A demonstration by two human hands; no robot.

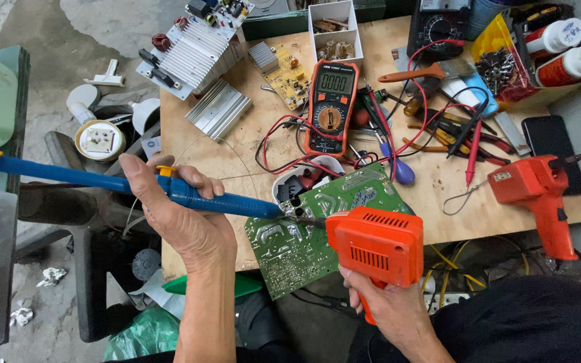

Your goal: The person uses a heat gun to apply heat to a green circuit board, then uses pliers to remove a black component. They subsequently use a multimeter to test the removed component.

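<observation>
Hands (pixel 183 218) gripping tools, circuit board (pixel 317 232) (green) — workbench (pixel 250 144)

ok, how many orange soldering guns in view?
2. One orange soldering gun is gripped in the right hand, tip at the green circuit board. The second soldering gun lies on the wooden table at right. None seem hidden.

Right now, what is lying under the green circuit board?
The circuit board rests on the wooden table, its far edge over a white shell. The near corner overhangs. Anything else beneath it is hidden.
</observation>
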